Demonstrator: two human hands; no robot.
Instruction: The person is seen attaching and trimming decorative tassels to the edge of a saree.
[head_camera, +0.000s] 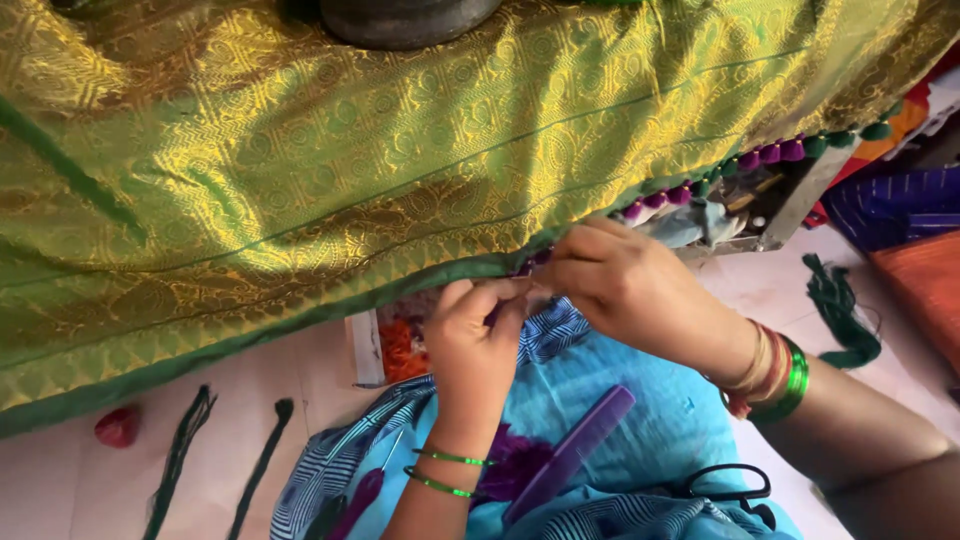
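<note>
- We're looking down at a gold and green brocade cloth (330, 160) spread across the upper two thirds of the frame, its dark green hem running from lower left up to the right.
- Our left hand (478, 345), centre frame, pinches at the hem with thumb and fingers closed tight; what sits between the fingertips is too small to tell.
- Our right hand (620, 285), just right of it, also has its fingertips pinched together on the same spot of the hem, the two hands touching (purple thread seems to show there).
- Along the hem to the upper right hangs a row of purple and green tassels (770, 153).
- Below the hands, a purple comb (575, 450) lies slantwise on the light blue fabric (640, 410) over our lap.
- At the bottom right of the lap, black scissors (725, 485) lie flat.
- Green thread bundles (185, 450) lie on the pale floor at lower left, near a small red ball (118, 425).
- Another green thread skein (840, 310) lies at the right edge, well apart from the hands.
- Green bangles (445, 470) ring both wrists.
</note>
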